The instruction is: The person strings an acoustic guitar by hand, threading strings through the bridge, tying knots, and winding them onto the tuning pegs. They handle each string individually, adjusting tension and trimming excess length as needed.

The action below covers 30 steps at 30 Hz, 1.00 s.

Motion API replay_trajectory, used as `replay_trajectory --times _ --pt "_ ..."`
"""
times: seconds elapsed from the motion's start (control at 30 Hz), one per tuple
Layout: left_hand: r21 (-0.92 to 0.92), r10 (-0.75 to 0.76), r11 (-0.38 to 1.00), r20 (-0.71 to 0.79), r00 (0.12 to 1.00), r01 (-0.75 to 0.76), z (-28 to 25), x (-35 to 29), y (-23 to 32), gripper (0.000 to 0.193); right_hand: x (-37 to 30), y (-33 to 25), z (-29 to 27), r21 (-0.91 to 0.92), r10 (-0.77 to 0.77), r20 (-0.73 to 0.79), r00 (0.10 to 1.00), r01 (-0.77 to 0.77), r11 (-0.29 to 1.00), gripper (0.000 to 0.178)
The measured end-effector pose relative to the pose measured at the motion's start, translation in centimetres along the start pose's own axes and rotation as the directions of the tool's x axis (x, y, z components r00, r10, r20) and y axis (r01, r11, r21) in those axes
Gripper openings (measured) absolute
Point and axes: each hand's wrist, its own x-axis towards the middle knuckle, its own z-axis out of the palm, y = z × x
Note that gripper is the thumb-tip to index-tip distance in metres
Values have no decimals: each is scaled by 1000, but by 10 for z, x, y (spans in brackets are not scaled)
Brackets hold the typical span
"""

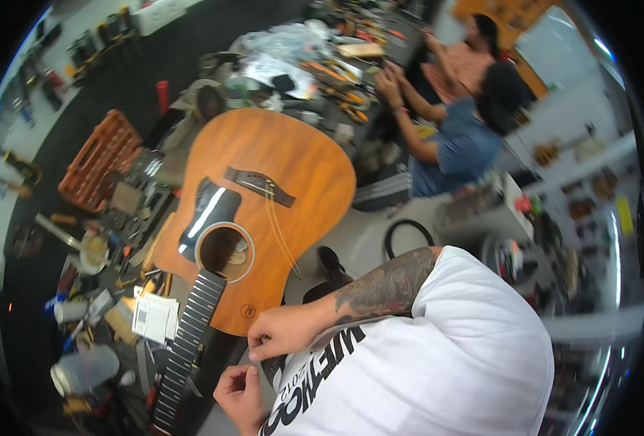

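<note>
Cluttered bench (163, 62); guitar (253, 207), neck (185, 352) cut off; left hand (240, 396), right hand (287, 332) curled, any grip unclear.

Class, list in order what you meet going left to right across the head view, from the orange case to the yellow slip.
Orange case → red tube → guitar's black pickguard → wearer's right hand → co-worker's blue shirt → yellow slip

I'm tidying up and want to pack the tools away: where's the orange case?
In the head view, the orange case is at upper left, left of the guitar and just below and left of the red cylinder.
</note>
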Motion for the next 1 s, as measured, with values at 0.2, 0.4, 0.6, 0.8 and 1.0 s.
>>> replay_trajectory --times 0.2,0.4,0.6,0.8,1.0 --pt "223 106 950 428 898 -218 -40 2 32 8 -44 -37 92 418 286 -356 890 -122 900 24" --pt "195 -90 973 814 575 -124 -45 -29 63 8 -120 -57 169 228 126 -643 755 32 973 19" --pt "414 -330 835 904 271 -363 -28 -97 2 11 -161 -12 309 94 112 -895 433 -62 994 12" --pt "129 -148 970 986 -77 -208 -9 -155 -23 13 -218 -59 381 285 305 -950 60 -229 931 11" --pt "-241 169 942 943 -288 -236 -31 -188 -6 6 -199 -116 445 528 491 -848 -200 -243 813 10"
